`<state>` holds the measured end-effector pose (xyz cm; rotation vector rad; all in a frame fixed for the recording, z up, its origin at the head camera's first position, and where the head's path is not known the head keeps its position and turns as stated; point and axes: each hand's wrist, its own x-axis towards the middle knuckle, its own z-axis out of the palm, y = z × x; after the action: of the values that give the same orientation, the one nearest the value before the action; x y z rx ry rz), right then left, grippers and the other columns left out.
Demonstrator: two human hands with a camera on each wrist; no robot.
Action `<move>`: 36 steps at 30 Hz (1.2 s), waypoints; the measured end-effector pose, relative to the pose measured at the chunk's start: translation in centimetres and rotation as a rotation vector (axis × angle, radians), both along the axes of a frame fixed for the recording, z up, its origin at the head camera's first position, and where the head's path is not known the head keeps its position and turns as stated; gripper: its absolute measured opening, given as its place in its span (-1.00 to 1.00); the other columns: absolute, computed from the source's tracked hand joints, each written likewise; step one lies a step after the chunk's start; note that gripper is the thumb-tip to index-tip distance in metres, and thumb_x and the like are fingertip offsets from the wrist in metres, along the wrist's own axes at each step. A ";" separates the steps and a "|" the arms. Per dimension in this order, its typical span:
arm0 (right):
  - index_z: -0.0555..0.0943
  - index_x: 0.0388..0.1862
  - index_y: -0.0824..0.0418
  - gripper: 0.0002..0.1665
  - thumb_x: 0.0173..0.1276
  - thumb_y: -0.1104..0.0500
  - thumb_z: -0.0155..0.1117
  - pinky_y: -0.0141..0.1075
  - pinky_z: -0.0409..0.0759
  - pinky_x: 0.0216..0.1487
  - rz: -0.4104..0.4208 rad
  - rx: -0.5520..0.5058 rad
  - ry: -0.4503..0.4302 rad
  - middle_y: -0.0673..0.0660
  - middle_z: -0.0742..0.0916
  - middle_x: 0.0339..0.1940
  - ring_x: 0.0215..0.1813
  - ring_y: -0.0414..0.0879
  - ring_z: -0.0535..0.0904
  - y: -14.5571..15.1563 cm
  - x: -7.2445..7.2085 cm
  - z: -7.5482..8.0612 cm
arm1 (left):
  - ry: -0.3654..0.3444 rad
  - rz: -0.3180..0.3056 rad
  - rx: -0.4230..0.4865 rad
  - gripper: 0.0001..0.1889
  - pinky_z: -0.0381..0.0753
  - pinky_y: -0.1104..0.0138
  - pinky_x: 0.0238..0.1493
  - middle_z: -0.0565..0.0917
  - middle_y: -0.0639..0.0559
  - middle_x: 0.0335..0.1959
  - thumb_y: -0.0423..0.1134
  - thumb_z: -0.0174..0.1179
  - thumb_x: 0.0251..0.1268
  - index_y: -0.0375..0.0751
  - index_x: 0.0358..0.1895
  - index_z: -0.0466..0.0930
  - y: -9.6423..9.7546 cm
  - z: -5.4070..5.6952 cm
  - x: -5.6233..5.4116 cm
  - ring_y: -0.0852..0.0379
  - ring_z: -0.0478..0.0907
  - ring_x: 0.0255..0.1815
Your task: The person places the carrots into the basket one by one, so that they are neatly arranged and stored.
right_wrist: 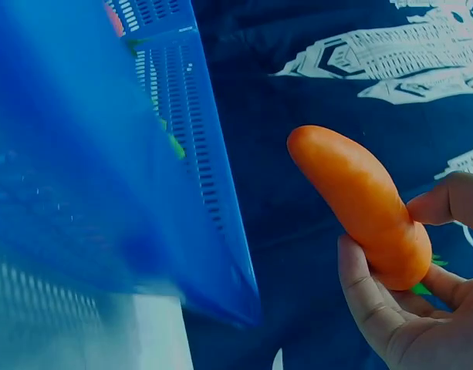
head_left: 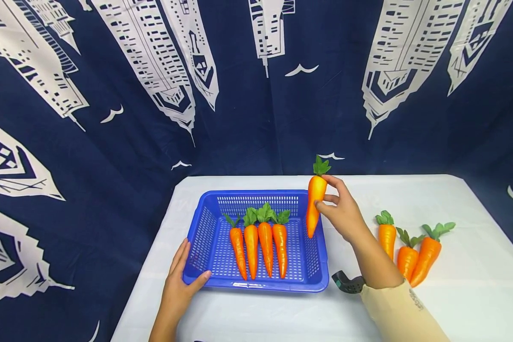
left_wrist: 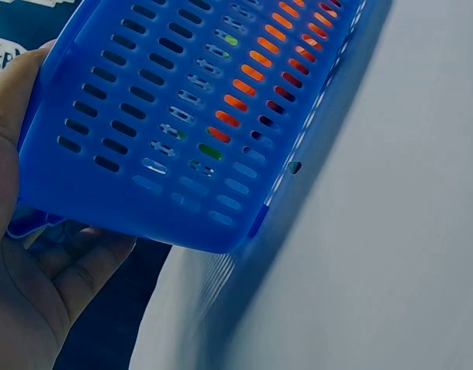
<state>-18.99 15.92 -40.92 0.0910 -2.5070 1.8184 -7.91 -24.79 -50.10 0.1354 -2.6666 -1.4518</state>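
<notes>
My right hand [head_left: 345, 213] pinches an orange carrot [head_left: 317, 191] with a green leafy top, held upright above the right rim of the blue plastic basket [head_left: 256, 285]. In the right wrist view, thumb and fingertips press the thick end of that carrot [right_wrist: 367, 204], whose tip points away from the hand. Several carrots [head_left: 265, 247] lie side by side in the basket, leaves toward the far wall. My left hand [head_left: 177, 287] rests at the basket's near left corner, fingers extended along the outside and thumb on the front rim. The left wrist view shows the perforated basket wall [left_wrist: 136, 181] close up.
Three more carrots [head_left: 407, 261] lie on the white table [head_left: 474, 304] to the right, partly behind the right forearm. A black strapped device [head_left: 348, 283] sits at the right wrist. Behind the table hangs a navy cloth [head_left: 248, 128] printed with white buildings.
</notes>
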 end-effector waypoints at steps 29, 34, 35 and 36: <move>0.31 0.48 0.08 -0.19 0.30 0.32 0.40 -0.21 0.79 -0.19 0.329 0.095 0.074 0.25 0.40 0.40 0.06 0.16 0.67 -7.8 -1.8 0.8 | 0.019 -0.001 0.001 -0.01 -0.05 -0.28 0.58 0.00 0.22 0.68 -0.04 0.49 0.15 0.13 0.62 0.09 0.1 0.0 0.1 -0.08 -0.11 0.71; 0.33 0.48 0.03 -0.23 0.34 0.21 0.42 -0.21 0.78 -0.17 0.382 0.183 0.001 0.24 0.44 0.35 0.05 0.11 0.66 -8.4 -2.8 -0.2 | 0.025 -0.001 -0.004 0.00 -0.03 -0.27 0.59 0.01 0.25 0.67 -0.06 0.50 0.14 0.16 0.62 0.09 0.0 -0.2 0.0 -0.06 -0.09 0.70; 0.34 0.48 0.02 -0.23 0.34 0.19 0.42 -0.23 0.77 -0.17 0.386 0.205 -0.009 0.25 0.43 0.35 0.04 0.10 0.65 -8.5 -3.0 -0.5 | 0.027 0.000 -0.003 0.00 -0.03 -0.25 0.59 0.01 0.25 0.67 -0.07 0.51 0.14 0.16 0.62 0.10 0.0 -0.3 -0.1 -0.05 -0.09 0.70; 0.35 0.49 0.02 -0.22 0.34 0.17 0.42 -0.24 0.76 -0.18 0.389 0.224 -0.018 0.25 0.43 0.37 0.02 0.08 0.64 -8.7 -3.2 -0.7 | 0.027 0.000 -0.002 0.00 -0.02 -0.24 0.60 0.01 0.26 0.67 -0.07 0.51 0.13 0.17 0.61 0.10 0.0 -0.3 -0.1 -0.05 -0.09 0.70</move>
<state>-22.16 7.25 -41.58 0.6116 -2.8548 1.6371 -8.00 -24.81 -50.44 0.1155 -2.6462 -1.4408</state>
